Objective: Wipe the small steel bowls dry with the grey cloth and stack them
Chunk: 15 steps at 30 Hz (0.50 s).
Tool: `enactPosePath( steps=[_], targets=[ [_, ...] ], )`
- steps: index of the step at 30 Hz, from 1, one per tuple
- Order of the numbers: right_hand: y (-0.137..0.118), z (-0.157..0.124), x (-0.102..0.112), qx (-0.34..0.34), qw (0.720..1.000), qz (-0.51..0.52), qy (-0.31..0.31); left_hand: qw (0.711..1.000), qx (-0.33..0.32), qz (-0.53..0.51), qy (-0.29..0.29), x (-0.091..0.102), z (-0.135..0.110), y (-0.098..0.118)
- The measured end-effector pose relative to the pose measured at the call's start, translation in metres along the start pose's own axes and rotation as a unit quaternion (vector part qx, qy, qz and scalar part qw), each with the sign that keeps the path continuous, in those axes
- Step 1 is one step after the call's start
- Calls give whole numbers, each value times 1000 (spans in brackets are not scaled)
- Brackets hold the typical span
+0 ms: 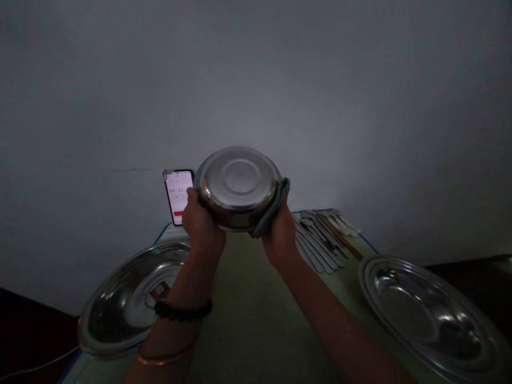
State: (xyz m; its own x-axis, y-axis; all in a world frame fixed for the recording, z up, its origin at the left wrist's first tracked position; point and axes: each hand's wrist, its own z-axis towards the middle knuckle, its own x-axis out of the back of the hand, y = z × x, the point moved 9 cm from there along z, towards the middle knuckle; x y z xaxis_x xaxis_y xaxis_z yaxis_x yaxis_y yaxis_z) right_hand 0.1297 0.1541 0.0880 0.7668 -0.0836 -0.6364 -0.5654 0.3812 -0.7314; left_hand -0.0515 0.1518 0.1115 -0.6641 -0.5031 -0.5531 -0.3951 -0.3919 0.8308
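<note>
A round steel plate (238, 186) is held up above the table, its underside facing me. My left hand (202, 224) grips its left rim with closed fingers. My right hand (280, 234) holds a grey-blue cloth (272, 208) pressed against the plate's right rim. Both forearms reach forward over the green table (248, 320).
A large steel tray (124, 304) lies at the left of the table, another large steel tray (436, 314) at the right. Several spoons and utensils (324, 237) lie in a row behind my right hand. A lit phone (178, 194) leans on the grey wall.
</note>
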Motion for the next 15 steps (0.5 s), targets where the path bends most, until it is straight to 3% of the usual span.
enactPosePath(
  steps=[5,8,11,15],
  targets=[
    [-42,18,29,49,993,-102,28,993,14,47,-111,-21,-2,8],
    [-60,26,39,14,977,-211,-4,981,26,108,-160,-24,-1,19],
    [-70,26,40,-8,964,-262,-51,945,10,202,-256,-29,-6,31],
    [-70,15,23,-25,931,-316,-183,870,76,250,-418,-39,-34,23]
  ],
)
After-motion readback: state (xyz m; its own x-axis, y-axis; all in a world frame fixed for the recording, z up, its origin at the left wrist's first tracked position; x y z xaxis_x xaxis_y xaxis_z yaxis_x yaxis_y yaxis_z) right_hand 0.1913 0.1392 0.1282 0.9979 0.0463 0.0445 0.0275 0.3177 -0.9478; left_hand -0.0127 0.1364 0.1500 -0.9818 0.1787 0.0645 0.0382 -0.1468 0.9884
